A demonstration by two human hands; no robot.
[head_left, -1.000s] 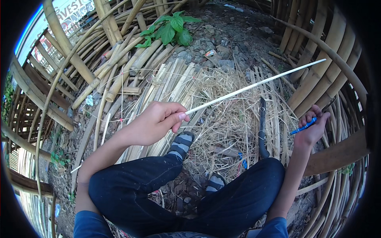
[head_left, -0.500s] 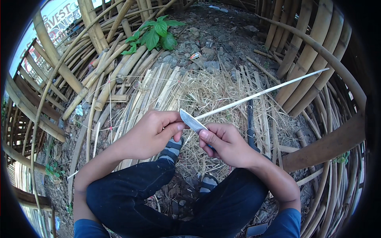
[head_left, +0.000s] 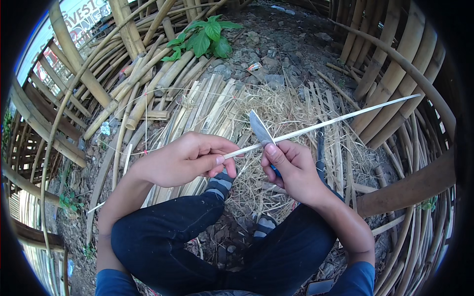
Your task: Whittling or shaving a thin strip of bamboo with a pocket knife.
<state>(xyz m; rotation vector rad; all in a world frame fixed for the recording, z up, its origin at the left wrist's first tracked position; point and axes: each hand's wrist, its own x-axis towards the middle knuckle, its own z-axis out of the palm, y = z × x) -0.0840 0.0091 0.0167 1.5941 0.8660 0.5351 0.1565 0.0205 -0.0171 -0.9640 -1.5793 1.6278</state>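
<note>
Between thumb and fingers, my left hand (head_left: pixel 195 160) pinches the near end of a long, pale bamboo strip (head_left: pixel 345 116). The strip slants up to the far right, its thin tip in front of the bamboo poles. My right hand (head_left: pixel 292 170) is closed round a knife, its thumb pressed at the base of the blade. The knife (head_left: pixel 260 129) has a short silver blade pointing up and slightly left, crossing the strip. A little of its blue handle shows below the fingers; the rest is hidden in the palm.
Curly bamboo shavings (head_left: pixel 276 108) cover the ground ahead, beside a row of split bamboo slats (head_left: pixel 197 113). Bamboo poles (head_left: pixel 395 79) stand at right; more lean at left, by a green leafy plant (head_left: pixel 210 37). A dark, flat object (head_left: pixel 320 287) lies beside my right thigh.
The knife has moved along the strip, away from my left hand, and its blade has turned more upright. My two hands are farther apart. The whole view has shifted slightly.
</note>
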